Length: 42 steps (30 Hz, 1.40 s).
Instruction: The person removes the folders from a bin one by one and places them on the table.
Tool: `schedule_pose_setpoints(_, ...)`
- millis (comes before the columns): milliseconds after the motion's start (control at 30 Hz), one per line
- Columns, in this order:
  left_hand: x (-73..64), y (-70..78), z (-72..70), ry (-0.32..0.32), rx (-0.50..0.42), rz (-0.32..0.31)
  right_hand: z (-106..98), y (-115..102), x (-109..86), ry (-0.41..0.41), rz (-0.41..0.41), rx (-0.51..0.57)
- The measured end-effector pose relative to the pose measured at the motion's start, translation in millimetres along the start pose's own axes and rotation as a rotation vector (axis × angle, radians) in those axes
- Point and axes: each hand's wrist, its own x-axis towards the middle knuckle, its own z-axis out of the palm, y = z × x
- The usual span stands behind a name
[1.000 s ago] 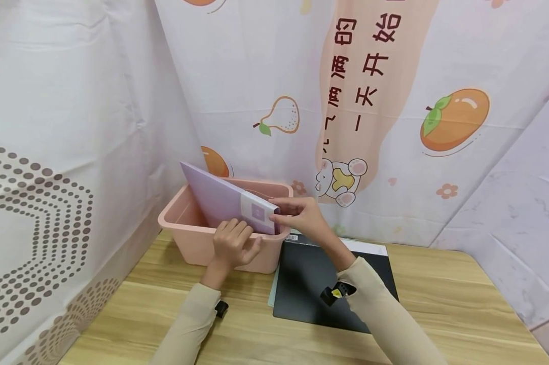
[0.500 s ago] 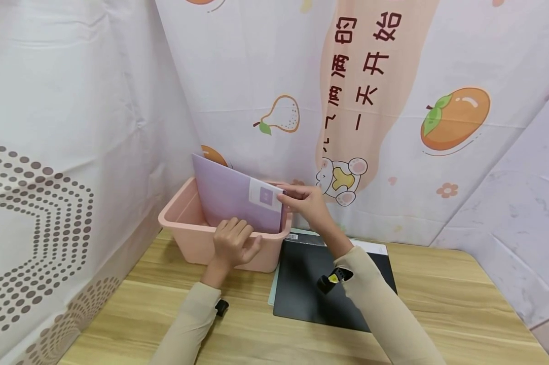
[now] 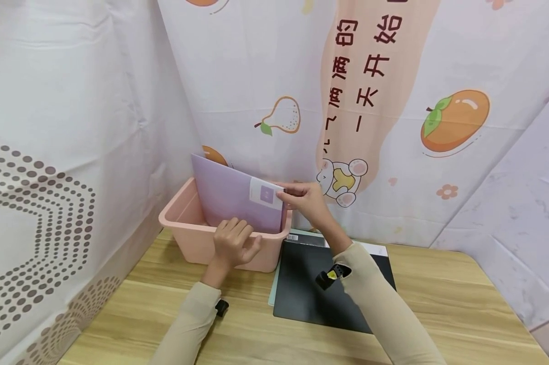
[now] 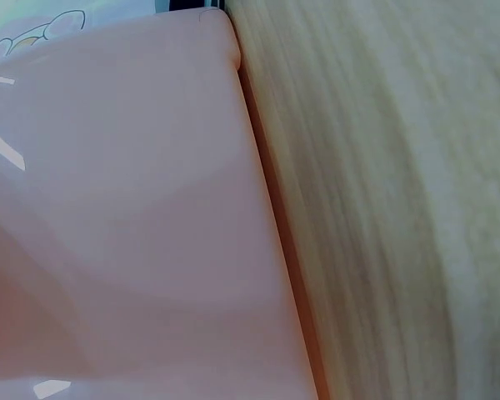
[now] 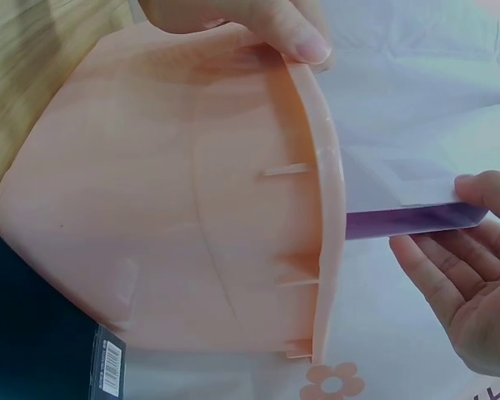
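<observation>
A lilac file folder (image 3: 233, 190) with a white label stands tilted inside the pink plastic bin (image 3: 196, 246), its lower part hidden behind the front wall. My right hand (image 3: 309, 204) pinches the folder's upper right corner between thumb and fingers. In the right wrist view that hand (image 5: 483, 283) is at the folder's purple spine (image 5: 417, 220), past the bin's rim (image 5: 329, 167). My left hand (image 3: 232, 244) grips the front rim of the bin, fingers over the edge and thumb outside. Only the bin's wall (image 4: 133, 183) and the wooden table fill the left wrist view.
Right of the bin, a black folder (image 3: 320, 289) with a barcode label lies flat on the wooden table (image 3: 438, 289). A pale green sheet edge (image 3: 272, 289) shows beneath it. A printed curtain (image 3: 256, 61) hangs close behind the bin, another (image 3: 50, 126) at the left.
The right hand has lifted the folder's right end, and the folder has shifted right and stands more upright in the bin. Over the last half second it has barely moved. The left hand stays put.
</observation>
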Motion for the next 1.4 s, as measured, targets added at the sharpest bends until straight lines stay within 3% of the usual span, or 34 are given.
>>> schedule_pose_setpoints(333,0.9,-0.7,-0.4,-0.005,-0.005,-0.003,-2,-3,4.8,0.041,0.038,0.06)
schedule_pose_setpoints(633,-0.7,2.6,0.2,-0.002,-0.011,0.007,-6,2,1.8,0.083,0.01,0.092)
schedule_pose_setpoints(900,1.8,1.9,-1.0,0.02,-0.009,0.0,-15,-9,4.6,0.128,-0.017,0.116)
schedule_pose_setpoints(1133,1.8,1.1,0.5,0.033,-0.006,0.012,-23,-27,4.9,0.165,-0.088,0.14)
schedule_pose_setpoints(1400,0.0,0.1,1.2,0.038,-0.003,0.018,-35,-42,2.1,0.204,-0.19,0.239)
